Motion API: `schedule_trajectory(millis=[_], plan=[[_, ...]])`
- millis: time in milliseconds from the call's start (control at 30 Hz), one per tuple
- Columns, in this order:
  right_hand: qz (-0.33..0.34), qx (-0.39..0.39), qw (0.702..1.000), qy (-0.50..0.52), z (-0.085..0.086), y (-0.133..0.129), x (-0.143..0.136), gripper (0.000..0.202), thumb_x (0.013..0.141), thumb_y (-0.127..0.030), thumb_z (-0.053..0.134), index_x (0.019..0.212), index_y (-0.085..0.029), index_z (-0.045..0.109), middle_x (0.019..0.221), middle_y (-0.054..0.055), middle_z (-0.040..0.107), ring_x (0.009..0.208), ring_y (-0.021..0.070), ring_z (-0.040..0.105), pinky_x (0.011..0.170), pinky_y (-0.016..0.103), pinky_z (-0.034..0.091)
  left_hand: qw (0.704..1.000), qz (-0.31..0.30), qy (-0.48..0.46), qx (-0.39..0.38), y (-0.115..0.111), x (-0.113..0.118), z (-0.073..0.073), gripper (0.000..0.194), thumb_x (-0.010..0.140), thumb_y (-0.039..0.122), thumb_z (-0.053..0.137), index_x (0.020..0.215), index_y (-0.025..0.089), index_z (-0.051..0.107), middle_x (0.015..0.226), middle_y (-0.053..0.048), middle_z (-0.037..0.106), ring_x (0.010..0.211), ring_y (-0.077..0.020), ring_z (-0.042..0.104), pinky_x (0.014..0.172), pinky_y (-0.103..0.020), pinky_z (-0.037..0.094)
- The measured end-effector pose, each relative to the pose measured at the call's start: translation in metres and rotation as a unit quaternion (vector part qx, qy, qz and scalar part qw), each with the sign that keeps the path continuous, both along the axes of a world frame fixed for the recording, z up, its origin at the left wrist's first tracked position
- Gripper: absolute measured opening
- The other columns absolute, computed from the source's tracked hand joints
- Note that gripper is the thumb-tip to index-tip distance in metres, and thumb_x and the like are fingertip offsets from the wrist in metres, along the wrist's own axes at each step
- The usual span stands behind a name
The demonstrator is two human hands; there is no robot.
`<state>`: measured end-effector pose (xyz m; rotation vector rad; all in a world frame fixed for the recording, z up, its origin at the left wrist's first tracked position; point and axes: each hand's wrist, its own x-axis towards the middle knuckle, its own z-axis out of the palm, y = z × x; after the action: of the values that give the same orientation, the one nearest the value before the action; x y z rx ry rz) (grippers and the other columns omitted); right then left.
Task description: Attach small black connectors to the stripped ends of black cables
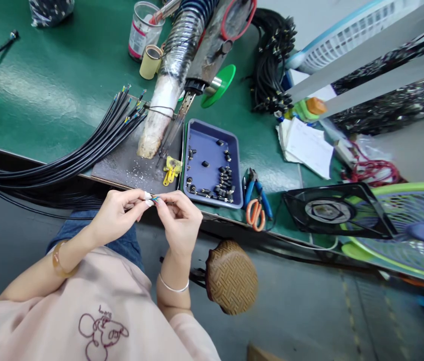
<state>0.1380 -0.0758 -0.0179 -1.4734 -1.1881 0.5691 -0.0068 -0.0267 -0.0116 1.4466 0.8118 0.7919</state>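
Note:
Thin coloured wires (154,199) are pinched between my two hands at the table's front edge. My left hand (124,213) is closed on them from the left, with white coverings on its fingertips. From the right, my right hand (178,215) pinches the same wires. Just beyond my hands lies a yellow clip-like piece (172,169) on a dark board (122,173). A bundle of black cables (80,155) with stripped coloured ends rests on the board's left side. The blue tray (240,175) with several small black connectors (225,185) stands to the right.
A foil-wrapped duct (170,70) and a soldering tool (184,108) reach over the board. Right of the tray are pliers (259,190) and orange-handled scissors (255,214). Farther right lie papers (307,145) and a black fan (340,210). A stool (231,277) stands below the table edge.

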Motion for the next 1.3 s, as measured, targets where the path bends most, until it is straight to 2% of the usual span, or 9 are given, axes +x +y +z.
schedule_trajectory(millis=[167,300,433,533,667,767,933,1200,1300], plan=[[0.006,-0.014,0.999,0.046,-0.003,0.000,0.001,0.014,0.081,-0.023,0.066,0.068,-0.018,0.064,0.063,-0.005,0.055,0.047,0.0049,0.033,0.043,0.021,0.024,0.998,0.027,0.007,0.049,-0.003,0.002,-0.009,0.017,0.090,0.027,0.061,0.081,0.013,0.065,0.061,0.003,0.056,0.053,-0.0072,0.049,0.053,-0.018,0.040],[0.003,0.029,0.998,0.047,-0.007,-0.001,-0.005,0.017,0.082,-0.020,0.063,0.066,-0.019,0.059,0.062,-0.007,0.051,0.046,0.0049,0.034,0.043,0.020,0.027,0.999,0.035,0.009,0.036,-0.006,0.003,-0.008,0.017,0.090,0.027,0.062,0.078,0.014,0.062,0.060,0.004,0.054,0.052,-0.0063,0.046,0.052,-0.018,0.037],[-0.038,0.114,0.989,-0.091,-0.012,-0.005,-0.015,0.017,0.085,-0.013,0.063,0.070,-0.020,0.059,0.065,-0.007,0.055,0.049,0.0051,0.036,0.046,0.020,0.030,0.998,0.006,-0.025,-0.055,-0.006,0.002,-0.001,0.029,0.094,0.033,0.056,0.071,0.016,0.052,0.052,0.006,0.048,0.047,-0.0054,0.039,0.047,-0.018,0.032],[-0.042,0.151,0.971,-0.180,-0.016,-0.008,-0.018,0.015,0.085,-0.010,0.064,0.076,-0.021,0.063,0.067,-0.006,0.059,0.051,0.0058,0.042,0.048,0.020,0.034,0.991,-0.010,-0.063,-0.121,-0.002,-0.001,0.004,0.036,0.090,0.046,0.061,0.072,0.017,0.051,0.049,0.006,0.047,0.042,-0.0045,0.034,0.043,-0.018,0.027],[-0.066,0.118,0.985,-0.109,-0.019,-0.013,-0.013,0.013,0.092,-0.019,0.060,0.095,-0.023,0.072,0.066,-0.005,0.060,0.049,0.0072,0.047,0.047,0.021,0.037,0.987,-0.015,-0.066,-0.148,0.002,-0.003,0.010,0.040,0.087,0.051,0.065,0.073,0.016,0.053,0.048,0.006,0.049,0.040,-0.0032,0.030,0.039,-0.017,0.021],[-0.069,0.122,0.983,-0.122,-0.020,-0.016,-0.009,0.019,0.093,-0.024,0.059,0.106,-0.024,0.074,0.063,-0.005,0.059,0.049,0.0091,0.050,0.047,0.023,0.040,0.986,-0.012,-0.066,-0.151,0.002,-0.004,0.011,0.040,0.087,0.051,0.066,0.073,0.016,0.053,0.047,0.007,0.049,0.039,-0.0026,0.029,0.038,-0.017,0.020],[-0.048,0.138,0.972,-0.184,-0.015,-0.016,-0.009,0.020,0.093,-0.021,0.060,0.103,-0.024,0.077,0.057,-0.005,0.059,0.048,0.0092,0.049,0.047,0.023,0.037,0.986,-0.017,-0.064,-0.150,0.002,-0.004,0.008,0.042,0.085,0.055,0.067,0.074,0.017,0.053,0.047,0.007,0.048,0.040,-0.0035,0.031,0.039,-0.018,0.022],[-0.057,0.066,0.991,-0.100,-0.015,-0.013,-0.011,0.018,0.094,-0.027,0.060,0.095,-0.022,0.078,0.066,-0.001,0.068,0.047,0.0087,0.051,0.044,0.023,0.038,0.987,-0.026,-0.058,-0.146,0.002,-0.006,0.007,0.039,0.087,0.052,0.066,0.077,0.017,0.054,0.049,0.007,0.049,0.040,-0.0032,0.030,0.040,-0.019,0.023],[-0.069,0.076,0.992,-0.078,-0.017,-0.015,-0.010,0.017,0.093,-0.024,0.062,0.099,-0.023,0.078,0.072,-0.001,0.071,0.048,0.0080,0.052,0.044,0.023,0.037,0.987,-0.023,-0.067,-0.145,0.002,-0.006,0.008,0.037,0.087,0.051,0.067,0.079,0.016,0.055,0.049,0.007,0.049,0.040,-0.0033,0.031,0.040,-0.019,0.024]])
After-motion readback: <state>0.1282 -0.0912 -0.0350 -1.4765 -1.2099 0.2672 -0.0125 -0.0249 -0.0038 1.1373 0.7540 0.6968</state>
